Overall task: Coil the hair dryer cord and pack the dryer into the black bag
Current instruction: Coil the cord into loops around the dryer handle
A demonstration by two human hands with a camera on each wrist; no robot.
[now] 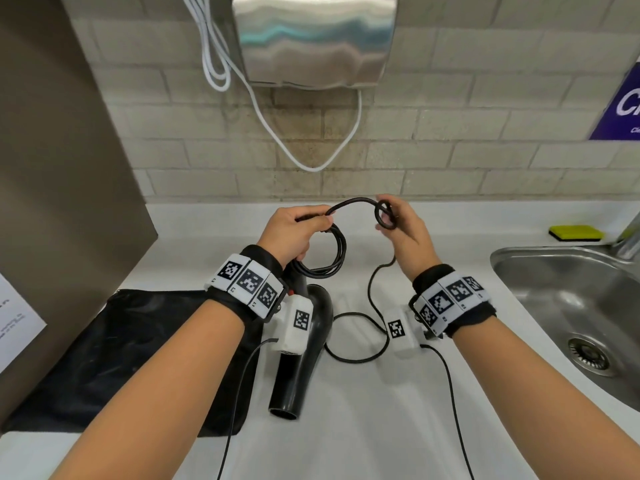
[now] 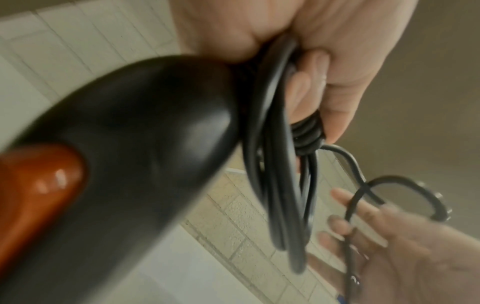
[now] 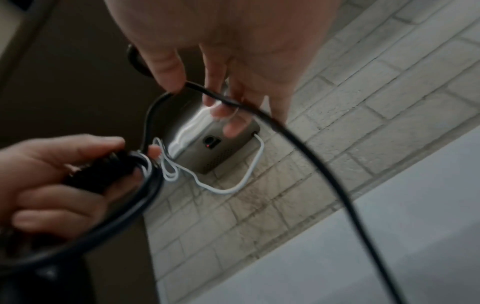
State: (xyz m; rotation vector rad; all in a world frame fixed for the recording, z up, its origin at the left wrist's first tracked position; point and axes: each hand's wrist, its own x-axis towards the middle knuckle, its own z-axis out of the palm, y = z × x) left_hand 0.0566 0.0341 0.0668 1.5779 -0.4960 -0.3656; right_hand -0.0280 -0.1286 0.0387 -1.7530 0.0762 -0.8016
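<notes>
Two hands work the cord (image 1: 353,202) above the white tabletop (image 1: 381,427). The left hand (image 1: 292,233) curls round the hair dryer (image 1: 301,362) handle together with several finished loops of cord; the dryer hangs from that grip with its long axis running toward the camera, nozzle mouth nearest the viewer and low over the tabletop. The right hand (image 1: 403,230) pinches a small fresh loop between thumb and fingers, the other fingers fairly straight. From there the cord drops and trails in a slack curve across the tabletop.

The black bag (image 1: 114,358) lies flat at the left, partly under the left forearm; whether anything is inside it cannot be told. A steel sink (image 1: 554,289) sits at the right with a yellow sponge (image 1: 576,232) beside it.

The left wrist view alone shows a red switch (image 2: 39,189) on the dryer and the ribbed cord collar under the fingers (image 2: 311,82). The right wrist view, blurred, probably shows the underside of the wall-mounted hand dryer (image 3: 215,148), with a small red light.
</notes>
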